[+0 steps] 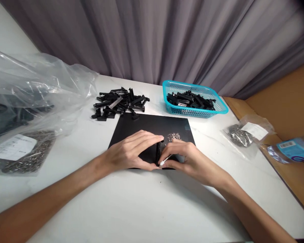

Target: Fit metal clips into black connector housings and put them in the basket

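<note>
On a black mat (152, 123), my left hand (130, 150) grips a narrow black plastic part (157, 153) lengthwise, with its fingertips at the far end and thumb at the near end. My right hand (190, 157) pinches a thin rod with a white tip (162, 163) close to the near end of that part. Whether the tip touches the part cannot be made out. A little pile of small shiny metal pieces (174, 136) lies just beyond my right fingers, which partly cover it.
A heap of black plastic parts (116, 103) lies behind the mat. More fill a blue basket (197, 113) at back right. Plastic bags of metal pieces (27, 152) stand left, beside a large clear bag (66, 74). A smaller bag (240, 135) and a blue packet (294, 150) lie right.
</note>
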The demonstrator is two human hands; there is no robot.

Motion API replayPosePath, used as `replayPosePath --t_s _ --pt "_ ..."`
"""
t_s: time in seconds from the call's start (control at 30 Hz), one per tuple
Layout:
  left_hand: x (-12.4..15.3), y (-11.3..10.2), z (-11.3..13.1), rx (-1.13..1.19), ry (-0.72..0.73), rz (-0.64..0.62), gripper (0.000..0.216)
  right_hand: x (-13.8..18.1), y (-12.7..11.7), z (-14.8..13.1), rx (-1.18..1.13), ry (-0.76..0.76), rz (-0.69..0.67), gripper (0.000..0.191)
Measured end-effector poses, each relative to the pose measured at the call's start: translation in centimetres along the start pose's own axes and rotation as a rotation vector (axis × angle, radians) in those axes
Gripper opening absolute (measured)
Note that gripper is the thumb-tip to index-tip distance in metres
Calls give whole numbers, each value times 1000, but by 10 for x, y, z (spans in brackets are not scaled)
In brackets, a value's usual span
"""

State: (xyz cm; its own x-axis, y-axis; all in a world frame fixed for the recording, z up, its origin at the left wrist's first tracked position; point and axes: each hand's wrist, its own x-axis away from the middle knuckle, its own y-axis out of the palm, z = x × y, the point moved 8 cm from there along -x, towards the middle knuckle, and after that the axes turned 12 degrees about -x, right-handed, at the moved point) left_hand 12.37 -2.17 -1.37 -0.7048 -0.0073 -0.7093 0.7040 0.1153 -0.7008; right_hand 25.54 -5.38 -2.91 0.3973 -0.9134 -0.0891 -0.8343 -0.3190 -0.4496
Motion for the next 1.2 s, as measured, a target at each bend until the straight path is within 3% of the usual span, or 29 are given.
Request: replayPosePath --t_s 0.17,0.3,0.57,0.73,1.2 --pt "-1 -1 0 -25 9 15 74 0 -1 33 -401 260 115 24" --pt "-2 -1 5 -71 63 28 73 -1 4 42 -462 294 109 29" --pt "-6 -9 -1 19 -27 74 66 0 -5 12 -455 125 73 19" --pt "-2 -9 -5 60 -91 87 78 1 -4 3 -408 37 50 13" --pt "-6 -8 -2 91 -81 43 73 6 -4 -14 -149 -88 -11 7"
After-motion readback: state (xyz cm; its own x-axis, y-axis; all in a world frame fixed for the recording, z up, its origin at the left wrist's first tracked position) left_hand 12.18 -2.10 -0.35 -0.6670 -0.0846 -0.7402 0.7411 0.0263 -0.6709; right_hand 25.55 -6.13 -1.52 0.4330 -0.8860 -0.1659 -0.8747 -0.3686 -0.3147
